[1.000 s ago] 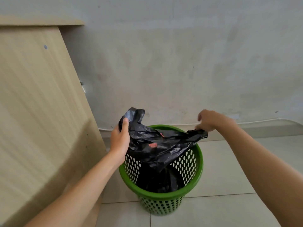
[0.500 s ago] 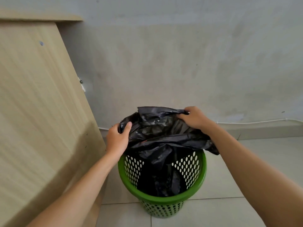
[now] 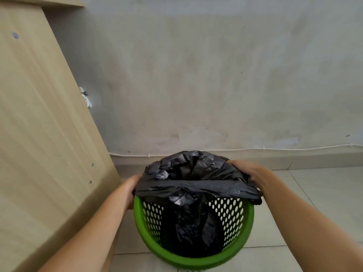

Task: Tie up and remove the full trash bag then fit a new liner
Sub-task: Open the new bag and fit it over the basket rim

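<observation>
A green perforated plastic bin [image 3: 231, 258] stands on the tiled floor against the wall. A black plastic bag [image 3: 196, 173] hangs inside it, its mouth pulled wide over the far half of the rim. The near edge of the bag stretches straight across the opening between my hands. My left hand [image 3: 130, 188] grips the bag at the bin's left rim. My right hand [image 3: 248, 170] grips it at the right rim, fingers partly wrapped in plastic. The near rim is bare green.
A light wooden cabinet side [image 3: 43, 134] rises close on the left of the bin. The grey wall [image 3: 216, 75] is right behind, with a white cable [image 3: 275, 149] along the skirting. Tiled floor [image 3: 324, 193] extends to the right.
Both hands have moved down and apart to the bin's rim, spreading the black bag's mouth wide over the far edge. The camera has come closer.
</observation>
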